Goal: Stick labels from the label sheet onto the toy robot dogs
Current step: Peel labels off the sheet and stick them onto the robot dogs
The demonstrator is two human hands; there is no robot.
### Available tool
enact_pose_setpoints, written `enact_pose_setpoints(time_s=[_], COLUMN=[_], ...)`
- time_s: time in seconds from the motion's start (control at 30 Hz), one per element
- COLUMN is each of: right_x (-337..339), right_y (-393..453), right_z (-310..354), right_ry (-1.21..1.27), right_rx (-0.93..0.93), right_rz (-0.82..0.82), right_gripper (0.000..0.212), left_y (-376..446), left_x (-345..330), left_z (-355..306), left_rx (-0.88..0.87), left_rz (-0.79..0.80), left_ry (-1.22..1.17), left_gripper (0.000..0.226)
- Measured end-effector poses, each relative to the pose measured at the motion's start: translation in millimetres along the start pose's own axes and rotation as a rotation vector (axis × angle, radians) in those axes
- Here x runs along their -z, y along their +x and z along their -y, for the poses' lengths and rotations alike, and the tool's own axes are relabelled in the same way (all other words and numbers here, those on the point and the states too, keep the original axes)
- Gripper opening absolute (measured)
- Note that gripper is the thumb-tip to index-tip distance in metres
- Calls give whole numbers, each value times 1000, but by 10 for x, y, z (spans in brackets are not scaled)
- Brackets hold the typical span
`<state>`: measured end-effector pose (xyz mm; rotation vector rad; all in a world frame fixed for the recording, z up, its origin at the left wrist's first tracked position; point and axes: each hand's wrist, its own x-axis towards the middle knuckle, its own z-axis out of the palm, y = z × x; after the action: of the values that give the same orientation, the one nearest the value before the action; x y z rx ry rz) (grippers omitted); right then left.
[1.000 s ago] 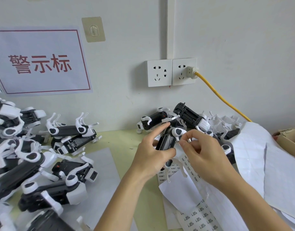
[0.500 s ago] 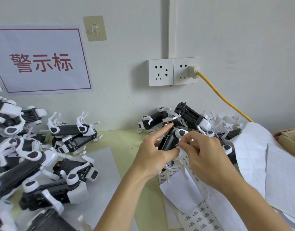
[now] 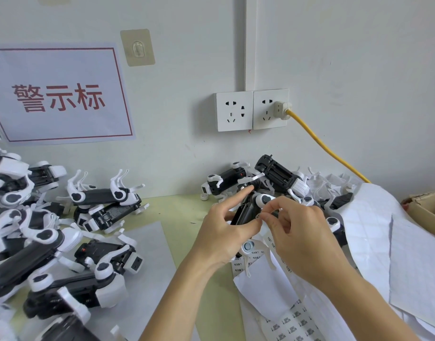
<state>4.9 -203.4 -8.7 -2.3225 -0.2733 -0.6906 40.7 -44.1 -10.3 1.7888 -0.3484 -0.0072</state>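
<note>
In the head view, the left hand (image 3: pixel 219 238) gripped a toy robot dog (image 3: pixel 248 212) above the counter (image 3: pixel 182 212). The right hand (image 3: pixel 297 232) had its fingers (image 3: pixel 267 219) pinched against the dog's body, apparently on a label. Dogs were heaped on both sides; the label sheet (image 3: pixel 292 321) held labels, so much likely remained.

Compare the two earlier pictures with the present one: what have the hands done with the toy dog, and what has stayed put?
Very little moved. The right hand has brought its pinched fingertips closer against the side of the held toy dog, beside the left thumb. The left hand still grips that dog, index finger extended. Whether a label is pinched is too small to tell. The label sheet, the dog piles and the yellow cable stayed put.
</note>
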Motion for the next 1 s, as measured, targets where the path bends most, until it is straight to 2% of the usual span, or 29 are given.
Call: enact_pose_setpoints(time_s=[0.43, 0.7, 1.0], right_x=[-25, -68, -86], right_y=[-10, -31, -29], right_z=[48, 127, 152], right_ry=[-56, -122, -159], right_rx=[33, 51, 2], right_rz=[-56, -168, -245], right_gripper=[8, 2, 9], left_y=[-15, -11, 13], left_x=[-16, -46, -54], left_z=[-26, -53, -3], left_rx=[-30, -54, -71], left_rz=[-43, -42, -46], left_ry=[43, -59, -45], left_gripper=[59, 63, 64])
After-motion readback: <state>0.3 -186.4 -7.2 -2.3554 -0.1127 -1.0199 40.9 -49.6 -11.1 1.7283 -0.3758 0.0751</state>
